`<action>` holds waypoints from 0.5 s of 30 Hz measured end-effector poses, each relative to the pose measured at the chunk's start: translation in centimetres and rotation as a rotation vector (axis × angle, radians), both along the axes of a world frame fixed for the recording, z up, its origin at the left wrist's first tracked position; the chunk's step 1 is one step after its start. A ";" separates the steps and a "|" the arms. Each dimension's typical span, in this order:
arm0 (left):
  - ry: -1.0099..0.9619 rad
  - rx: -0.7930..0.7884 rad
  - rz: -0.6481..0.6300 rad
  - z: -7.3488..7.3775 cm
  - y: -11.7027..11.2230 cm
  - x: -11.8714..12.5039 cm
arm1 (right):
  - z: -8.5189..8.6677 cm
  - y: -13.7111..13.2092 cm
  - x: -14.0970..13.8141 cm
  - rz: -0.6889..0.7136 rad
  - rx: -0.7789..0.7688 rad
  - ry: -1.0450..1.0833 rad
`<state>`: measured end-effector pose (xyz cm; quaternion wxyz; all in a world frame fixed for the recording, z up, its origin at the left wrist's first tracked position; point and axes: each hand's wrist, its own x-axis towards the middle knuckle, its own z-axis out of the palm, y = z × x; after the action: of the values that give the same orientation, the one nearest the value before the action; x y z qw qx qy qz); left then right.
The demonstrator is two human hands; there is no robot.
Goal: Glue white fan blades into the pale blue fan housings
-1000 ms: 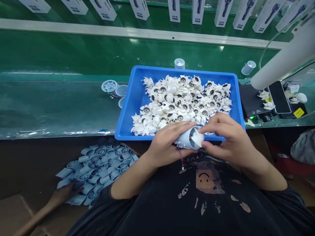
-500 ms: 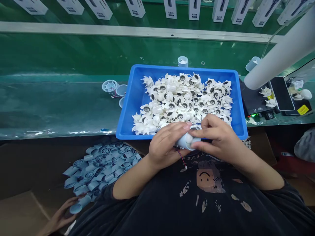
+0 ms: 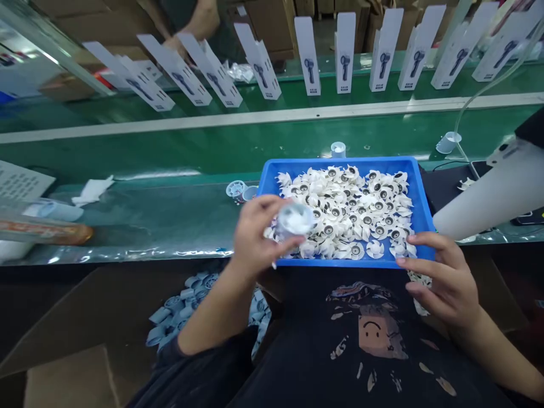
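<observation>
My left hand [image 3: 257, 235] is closed around a pale blue cylindrical fan housing [image 3: 293, 221], held above the left side of the blue tray. White blades show inside the housing's mouth, a little blurred. My right hand [image 3: 446, 283] holds nothing; its fingers are spread near the tray's front right corner. In the blue tray [image 3: 340, 263] lies a heap of white fan impellers [image 3: 340, 198], some with dark ring-shaped hubs facing up.
More blue housings [image 3: 182, 309] fill a cardboard box below the bench at left. A white tube [image 3: 493, 192] slants in from the right. Small open boxes [image 3: 310, 62] line the far side. Loose housings [image 3: 236, 189] stand left of the tray. Behind, a person's arm [image 3: 199, 25] shows.
My hands have separated: the left carried the housing up and left over the tray, and the right let go and moved right. The view has tilted up and turned left.
</observation>
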<state>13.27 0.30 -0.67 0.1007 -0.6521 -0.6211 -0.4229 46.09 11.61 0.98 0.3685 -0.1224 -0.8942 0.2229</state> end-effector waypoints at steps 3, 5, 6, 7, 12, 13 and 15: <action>-0.174 -0.113 0.391 0.2 2.7 -7.8 | -1.2 -0.4 1.4 0.008 -0.172 0.003; -0.265 -0.262 0.590 0.1 5.5 -12.1 | -2.0 -1.0 1.3 0.070 -0.262 0.011; -0.274 -0.309 0.612 -0.1 7.1 -13.6 | -2.3 -1.3 1.1 0.101 -0.293 0.018; -0.283 -0.376 0.636 -0.3 8.7 -14.7 | -2.5 -1.6 0.9 0.125 -0.318 0.028; -0.317 -0.722 0.709 -1.6 14.5 -15.4 | -2.2 -2.1 0.5 0.130 -0.359 0.077; -0.319 -0.767 0.709 -1.7 15.1 -15.3 | -2.1 -2.1 0.6 0.115 -0.356 0.077; -0.306 -0.826 0.696 -1.7 15.6 -15.4 | -2.0 -2.0 1.3 0.068 -0.352 0.081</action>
<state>-2.15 15.87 -2.39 -0.1205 -0.3250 -0.9213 -0.1760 47.36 9.60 -1.05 0.3695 -0.1455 -0.8294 0.3930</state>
